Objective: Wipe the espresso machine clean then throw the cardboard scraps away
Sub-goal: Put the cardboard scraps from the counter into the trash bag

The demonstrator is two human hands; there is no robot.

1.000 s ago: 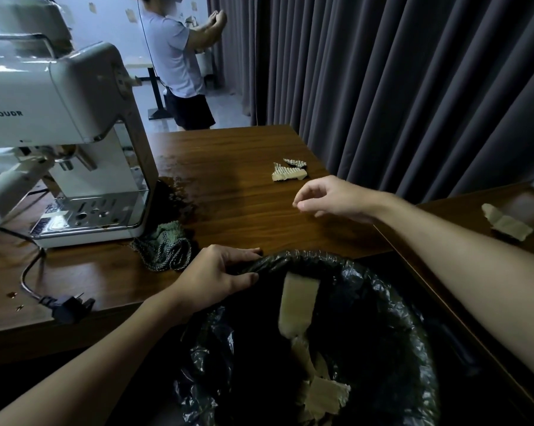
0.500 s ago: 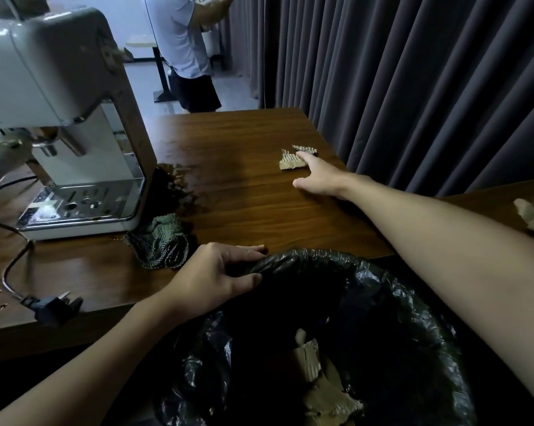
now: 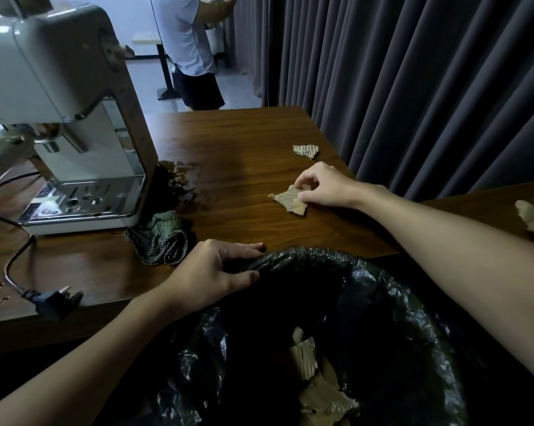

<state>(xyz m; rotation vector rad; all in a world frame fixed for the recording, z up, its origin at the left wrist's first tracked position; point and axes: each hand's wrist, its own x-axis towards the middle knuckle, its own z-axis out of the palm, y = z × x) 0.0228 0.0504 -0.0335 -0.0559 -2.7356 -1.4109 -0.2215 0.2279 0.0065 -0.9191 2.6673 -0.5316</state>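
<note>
Since half a second ago the right hand [image 3: 324, 187] has dragged one cardboard scrap [image 3: 290, 199] nearer across the table [image 3: 228, 133] | head view: curled fingers pinch it; left hand [image 3: 210, 273] grips the bin liner [image 3: 305, 256] rim | wiping seems finished, cloth [image 3: 159, 238] beside espresso machine [image 3: 59, 87]; some scraps binned, far scrap [image 3: 305, 150] and right-edge scrap [image 3: 533, 218] remain.

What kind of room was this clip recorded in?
Probably an office or staged recording room, not a home kitchen: an espresso machine sits on a wooden table, floor-length grey curtains line the wall, and another person stands beyond.
</note>
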